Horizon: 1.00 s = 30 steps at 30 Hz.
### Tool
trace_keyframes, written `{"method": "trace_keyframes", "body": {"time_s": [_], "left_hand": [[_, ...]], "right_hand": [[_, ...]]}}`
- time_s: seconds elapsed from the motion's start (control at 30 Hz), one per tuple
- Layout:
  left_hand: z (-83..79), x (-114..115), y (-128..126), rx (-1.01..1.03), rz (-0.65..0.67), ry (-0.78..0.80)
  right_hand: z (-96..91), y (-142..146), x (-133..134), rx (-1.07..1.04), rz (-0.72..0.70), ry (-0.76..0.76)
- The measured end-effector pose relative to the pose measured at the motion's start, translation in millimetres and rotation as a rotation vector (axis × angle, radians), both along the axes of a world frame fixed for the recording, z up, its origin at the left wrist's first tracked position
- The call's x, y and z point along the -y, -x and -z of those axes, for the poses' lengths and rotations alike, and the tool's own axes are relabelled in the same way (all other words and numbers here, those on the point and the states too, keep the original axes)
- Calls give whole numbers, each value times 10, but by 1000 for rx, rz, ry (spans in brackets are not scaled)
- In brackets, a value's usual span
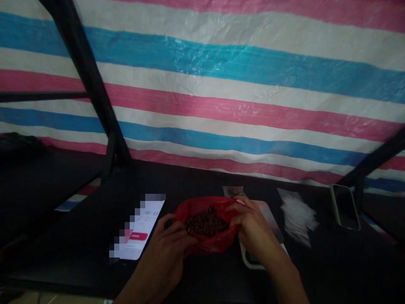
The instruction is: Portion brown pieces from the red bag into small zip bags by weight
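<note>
A red plastic bag (218, 244) lies open on the dark table (79, 236), filled with small dark brown pieces (205, 222). My left hand (172, 238) grips the bag's left edge. My right hand (251, 230) holds its right edge, pulling the mouth apart. Under my right hand sits a flat white device with a grey top (272, 221), partly hidden by my wrist.
A lit phone (141, 230) showing a timer lies left of the bag. A heap of small clear bags (297, 215) and a dark phone (344, 207) lie to the right. A striped pink, blue and white tarp (221, 84) hangs behind, crossed by black frame bars (91, 84).
</note>
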<state>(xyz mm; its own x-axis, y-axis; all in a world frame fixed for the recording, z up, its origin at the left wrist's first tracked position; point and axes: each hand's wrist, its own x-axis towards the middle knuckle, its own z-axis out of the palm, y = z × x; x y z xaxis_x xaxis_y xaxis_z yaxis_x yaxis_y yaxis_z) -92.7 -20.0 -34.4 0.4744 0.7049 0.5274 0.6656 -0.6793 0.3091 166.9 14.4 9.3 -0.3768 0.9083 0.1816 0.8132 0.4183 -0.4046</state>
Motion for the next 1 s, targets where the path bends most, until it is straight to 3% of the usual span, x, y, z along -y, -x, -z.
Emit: {"method": "trace_keyframes", "body": {"time_s": [0.13, 0.33, 0.6, 0.67, 0.77, 0.83, 0.87, 1.0], "left_hand": [[-20, 115, -11, -71, -65, -17], [104, 192, -14, -117, -118, -75], [120, 243, 53, -127, 8, 23], [123, 214, 48, -125, 0, -15], [111, 166, 8, -80, -25, -124], [89, 147, -51, -14, -43, -198], [76, 144, -92, 22, -53, -232], [32, 166, -301, 150, -108, -341]], "right_hand": [[-87, -4, 169, 6, 15, -15], [-217, 44, 348, -110, -60, 51], [-167, 75, 363, 116, 55, 116], [-176, 53, 346, 73, 35, 99], [-189, -163, 250, -156, 32, 7], [-172, -471, 170, -270, 136, -100], [-150, -663, 140, -261, 255, -151], [40, -1393, 105, 10, 768, -215]]}}
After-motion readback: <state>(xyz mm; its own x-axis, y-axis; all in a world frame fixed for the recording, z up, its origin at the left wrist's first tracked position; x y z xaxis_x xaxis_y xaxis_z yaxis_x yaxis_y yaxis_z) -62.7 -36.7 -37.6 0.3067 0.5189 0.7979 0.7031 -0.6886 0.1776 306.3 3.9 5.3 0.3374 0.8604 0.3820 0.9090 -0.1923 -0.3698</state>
